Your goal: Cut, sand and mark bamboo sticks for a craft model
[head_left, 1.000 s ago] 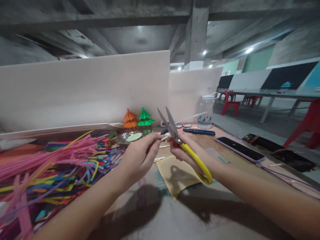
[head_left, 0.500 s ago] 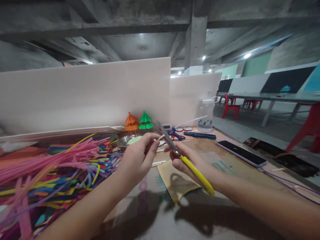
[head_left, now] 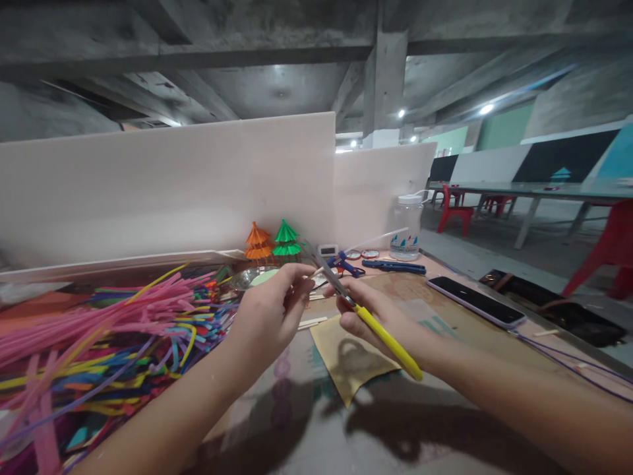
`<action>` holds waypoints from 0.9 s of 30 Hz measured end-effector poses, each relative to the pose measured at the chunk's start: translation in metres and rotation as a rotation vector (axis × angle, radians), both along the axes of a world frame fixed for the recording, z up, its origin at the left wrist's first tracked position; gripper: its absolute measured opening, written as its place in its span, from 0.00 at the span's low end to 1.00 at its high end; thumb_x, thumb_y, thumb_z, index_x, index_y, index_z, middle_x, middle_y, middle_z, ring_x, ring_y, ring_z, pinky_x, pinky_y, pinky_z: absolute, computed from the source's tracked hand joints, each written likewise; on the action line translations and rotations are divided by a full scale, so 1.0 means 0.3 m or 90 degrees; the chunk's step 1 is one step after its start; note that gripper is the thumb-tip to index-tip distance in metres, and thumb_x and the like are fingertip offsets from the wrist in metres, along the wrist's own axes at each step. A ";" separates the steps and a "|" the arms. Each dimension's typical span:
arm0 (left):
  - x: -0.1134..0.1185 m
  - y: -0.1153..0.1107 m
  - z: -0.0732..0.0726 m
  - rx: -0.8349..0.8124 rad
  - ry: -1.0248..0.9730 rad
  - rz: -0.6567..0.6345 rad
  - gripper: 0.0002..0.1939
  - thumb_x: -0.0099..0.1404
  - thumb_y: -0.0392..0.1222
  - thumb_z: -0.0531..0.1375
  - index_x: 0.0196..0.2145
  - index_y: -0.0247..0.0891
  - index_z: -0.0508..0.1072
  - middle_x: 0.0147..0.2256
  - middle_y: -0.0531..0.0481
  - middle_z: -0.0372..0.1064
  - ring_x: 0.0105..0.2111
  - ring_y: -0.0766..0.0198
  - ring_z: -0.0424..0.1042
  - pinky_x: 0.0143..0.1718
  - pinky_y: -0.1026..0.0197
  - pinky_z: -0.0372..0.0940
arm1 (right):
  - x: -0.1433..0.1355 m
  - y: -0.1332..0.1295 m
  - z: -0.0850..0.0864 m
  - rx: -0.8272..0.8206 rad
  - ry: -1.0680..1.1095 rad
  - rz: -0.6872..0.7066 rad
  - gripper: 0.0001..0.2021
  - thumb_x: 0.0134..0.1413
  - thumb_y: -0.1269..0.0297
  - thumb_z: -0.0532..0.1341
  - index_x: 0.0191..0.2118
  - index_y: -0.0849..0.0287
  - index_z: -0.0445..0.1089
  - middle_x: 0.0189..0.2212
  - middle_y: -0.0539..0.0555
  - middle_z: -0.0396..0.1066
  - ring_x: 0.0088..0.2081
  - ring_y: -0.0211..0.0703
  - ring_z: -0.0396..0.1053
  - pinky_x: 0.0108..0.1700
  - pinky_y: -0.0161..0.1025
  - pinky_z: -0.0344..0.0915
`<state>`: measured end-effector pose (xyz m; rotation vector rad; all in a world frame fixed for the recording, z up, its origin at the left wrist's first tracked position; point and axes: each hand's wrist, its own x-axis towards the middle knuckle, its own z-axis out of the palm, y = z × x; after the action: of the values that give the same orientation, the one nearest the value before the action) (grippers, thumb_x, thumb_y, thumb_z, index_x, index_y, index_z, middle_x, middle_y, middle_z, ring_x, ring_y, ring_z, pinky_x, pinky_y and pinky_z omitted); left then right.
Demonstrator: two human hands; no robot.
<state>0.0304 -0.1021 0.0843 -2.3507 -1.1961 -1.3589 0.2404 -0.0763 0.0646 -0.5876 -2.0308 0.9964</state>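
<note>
Yellow-handled scissors (head_left: 388,340) are held in my right hand (head_left: 370,313), their blades pointing up and left. My left hand (head_left: 277,303) pinches a small pale stick (head_left: 318,271), whose end is at the scissor blades. Below the hands a piece of tan sandpaper-like sheet (head_left: 349,363) lies on the table. Pale sticks (head_left: 311,323) rest just behind that sheet. Part of the left fingers' grip is hidden.
Colorful pipe cleaners (head_left: 123,330) pile up at the left. Behind stand an orange paper tree (head_left: 258,243), a green one (head_left: 286,239), a metal bowl (head_left: 244,279), a blue glue gun (head_left: 346,265), a cutter (head_left: 394,266) and a bottle (head_left: 406,227). A phone (head_left: 475,301) lies right.
Both hands stay almost in place, still holding the stick and the scissors. The scissor blades look slightly shifted, and the whole view has moved a little.
</note>
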 end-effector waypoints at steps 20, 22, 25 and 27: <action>0.006 -0.002 -0.017 0.068 0.047 0.033 0.06 0.70 0.35 0.56 0.44 0.38 0.69 0.29 0.53 0.76 0.20 0.70 0.69 0.22 0.70 0.60 | 0.003 0.013 -0.005 0.100 -0.092 -0.153 0.22 0.55 0.43 0.64 0.42 0.59 0.67 0.27 0.46 0.58 0.29 0.37 0.54 0.31 0.35 0.52; 0.005 -0.004 -0.019 0.064 0.044 0.034 0.06 0.70 0.35 0.56 0.44 0.39 0.69 0.29 0.53 0.76 0.20 0.70 0.70 0.21 0.70 0.59 | 0.003 0.016 -0.007 0.122 -0.095 -0.168 0.21 0.55 0.44 0.64 0.41 0.59 0.69 0.25 0.45 0.57 0.27 0.37 0.53 0.30 0.35 0.50; 0.003 -0.006 -0.016 0.053 0.039 0.030 0.05 0.71 0.36 0.55 0.43 0.39 0.69 0.29 0.54 0.75 0.24 0.68 0.73 0.23 0.69 0.60 | 0.000 0.017 -0.012 0.132 -0.086 -0.184 0.21 0.55 0.44 0.65 0.40 0.59 0.69 0.22 0.44 0.55 0.26 0.36 0.51 0.29 0.35 0.49; 0.003 -0.008 -0.011 0.037 0.029 0.021 0.05 0.72 0.37 0.54 0.44 0.39 0.68 0.29 0.54 0.75 0.26 0.68 0.74 0.26 0.68 0.62 | -0.002 0.018 -0.016 0.134 -0.067 -0.176 0.22 0.55 0.43 0.65 0.41 0.59 0.69 0.23 0.44 0.56 0.27 0.36 0.52 0.30 0.35 0.51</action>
<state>0.0312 -0.1044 0.0810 -2.2983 -1.1618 -1.3050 0.2399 -0.0709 0.0597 -0.7942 -2.0452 0.5929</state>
